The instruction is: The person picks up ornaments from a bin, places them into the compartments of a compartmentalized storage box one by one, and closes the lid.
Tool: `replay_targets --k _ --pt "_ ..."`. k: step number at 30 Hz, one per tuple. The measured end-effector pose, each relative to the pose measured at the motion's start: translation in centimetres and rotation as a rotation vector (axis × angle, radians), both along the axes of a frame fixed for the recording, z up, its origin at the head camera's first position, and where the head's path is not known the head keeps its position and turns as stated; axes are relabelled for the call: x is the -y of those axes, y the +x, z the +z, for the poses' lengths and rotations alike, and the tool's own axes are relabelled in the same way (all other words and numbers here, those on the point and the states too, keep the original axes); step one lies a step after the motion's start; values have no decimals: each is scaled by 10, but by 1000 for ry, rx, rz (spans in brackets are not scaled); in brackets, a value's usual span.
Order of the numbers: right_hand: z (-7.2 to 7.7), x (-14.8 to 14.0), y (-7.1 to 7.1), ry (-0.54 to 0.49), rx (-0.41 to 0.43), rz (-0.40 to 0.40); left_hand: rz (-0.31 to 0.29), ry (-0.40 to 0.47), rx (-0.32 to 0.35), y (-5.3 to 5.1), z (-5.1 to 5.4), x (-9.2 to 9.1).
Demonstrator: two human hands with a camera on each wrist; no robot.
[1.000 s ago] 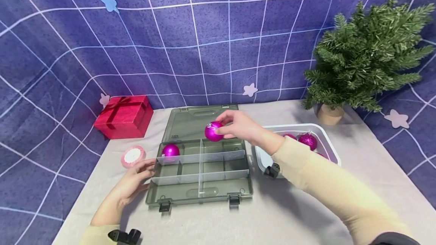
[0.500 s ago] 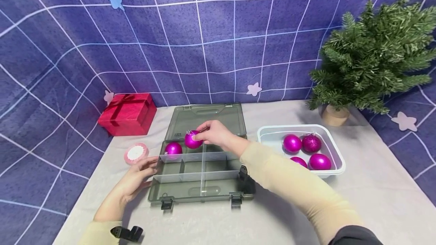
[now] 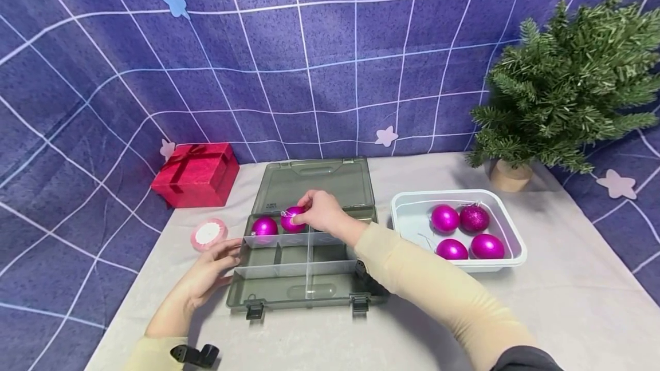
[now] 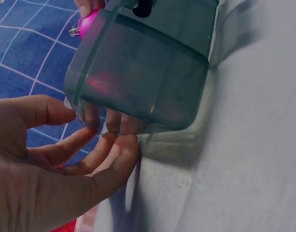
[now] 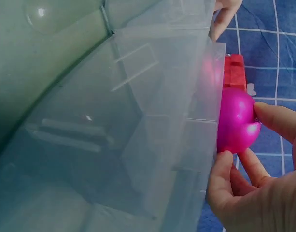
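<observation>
A grey-green divided case (image 3: 273,289) lies with its lid laid back. My right hand (image 3: 326,210) pinches a shiny magenta ball (image 3: 291,220) at the case's back row, just right of another magenta ball (image 3: 264,227) resting in the back left compartment. In the right wrist view, fingers of my right hand (image 5: 263,188) hold the ball (image 5: 238,118) beside a clear divider. My left hand (image 3: 202,277) is at the case's left side, fingers relaxed; the left wrist view shows its fingertips at the case wall (image 4: 138,82), my left hand (image 4: 65,169) not curled round it.
A white tub (image 3: 412,202) with several magenta balls stands to the right. Behind it is a small artificial tree (image 3: 562,90) in a wooden base. A red gift box (image 3: 198,179) and a pink ribbon roll (image 3: 208,234) sit on the left.
My right hand has carried its ball leftward from over the case's middle, then lowered it beside the other ball. The tub's contents are now uncovered by my arm. My left hand has stayed at the case.
</observation>
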State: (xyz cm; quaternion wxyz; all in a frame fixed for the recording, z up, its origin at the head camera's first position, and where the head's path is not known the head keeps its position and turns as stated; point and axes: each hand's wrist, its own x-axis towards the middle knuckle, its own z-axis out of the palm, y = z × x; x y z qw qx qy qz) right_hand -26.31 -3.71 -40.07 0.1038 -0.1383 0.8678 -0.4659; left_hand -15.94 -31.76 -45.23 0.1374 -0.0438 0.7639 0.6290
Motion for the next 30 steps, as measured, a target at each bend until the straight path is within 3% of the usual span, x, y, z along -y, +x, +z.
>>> replay_targets --k 8,12,15,21,27,30 --pt "-6 -8 -1 -84 58 -21 5 -17 -2 1 1 -1" --pt "0 -13 0 -140 86 0 4 -19 -1 1 1 -2" --pt "7 -19 1 -226 154 11 4 -20 1 1 2 -2" --pt "29 -41 -4 -424 316 -11 -5 -13 2 -1 0 -2" --pt "69 -82 -8 -461 296 -23 1 -8 -7 0 -1 -1" --pt "82 -109 -10 -466 290 -67 -2 -11 -7 0 -2 -1"
